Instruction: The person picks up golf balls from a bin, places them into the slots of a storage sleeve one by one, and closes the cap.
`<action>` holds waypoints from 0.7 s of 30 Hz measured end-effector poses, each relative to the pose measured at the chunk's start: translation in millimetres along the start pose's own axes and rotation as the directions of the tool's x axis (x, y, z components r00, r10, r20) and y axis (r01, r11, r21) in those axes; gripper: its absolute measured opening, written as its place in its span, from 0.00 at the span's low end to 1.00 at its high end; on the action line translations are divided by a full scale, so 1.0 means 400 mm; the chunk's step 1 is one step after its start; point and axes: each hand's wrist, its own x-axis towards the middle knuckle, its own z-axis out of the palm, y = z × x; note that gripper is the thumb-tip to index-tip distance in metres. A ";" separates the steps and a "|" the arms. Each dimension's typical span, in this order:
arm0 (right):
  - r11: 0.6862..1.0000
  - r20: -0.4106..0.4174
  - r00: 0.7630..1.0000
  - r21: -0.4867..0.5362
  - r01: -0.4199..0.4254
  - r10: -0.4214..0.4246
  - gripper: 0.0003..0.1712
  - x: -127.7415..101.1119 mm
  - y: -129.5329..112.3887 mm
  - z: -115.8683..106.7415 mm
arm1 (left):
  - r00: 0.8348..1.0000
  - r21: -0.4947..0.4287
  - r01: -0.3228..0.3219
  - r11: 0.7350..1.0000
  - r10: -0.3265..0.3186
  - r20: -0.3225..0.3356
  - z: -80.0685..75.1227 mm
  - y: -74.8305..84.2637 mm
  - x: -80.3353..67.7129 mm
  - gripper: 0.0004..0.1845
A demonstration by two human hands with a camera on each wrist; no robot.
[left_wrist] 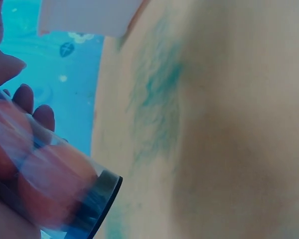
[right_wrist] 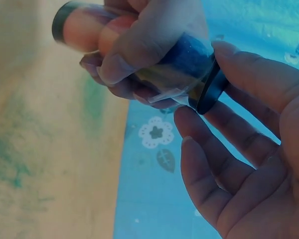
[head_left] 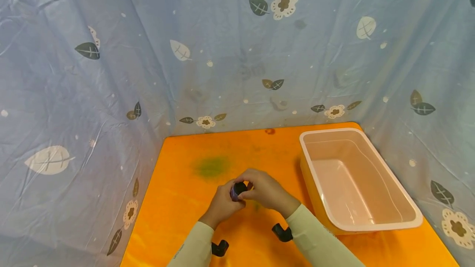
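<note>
Both hands meet over the middle of the orange table (head_left: 178,201) around a small clear tube (head_left: 238,190) with black ends. My left hand (head_left: 230,197) grips the tube's body, its fingers (right_wrist: 139,45) wrapped round the clear wall. Orange balls (left_wrist: 50,184) show through the tube (left_wrist: 65,194) in the left wrist view, above a black end ring (left_wrist: 102,196). My right hand (head_left: 249,187) curls over the other end, and its thumb and fingers (right_wrist: 204,134) pinch the black cap (right_wrist: 209,87).
A pale pink tub (head_left: 330,132) with orange outer walls stands at the right of the table, nothing inside it. A green smear (head_left: 212,166) marks the tabletop behind the hands. Blue leaf-and-flower cloth (head_left: 92,94) walls the table on three sides.
</note>
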 end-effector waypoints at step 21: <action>0.981 0.043 0.994 -0.158 0.108 -0.102 0.15 0.000 0.013 0.000 | 0.996 0.043 0.019 0.999 -0.022 0.086 0.010 -0.018 0.013 0.21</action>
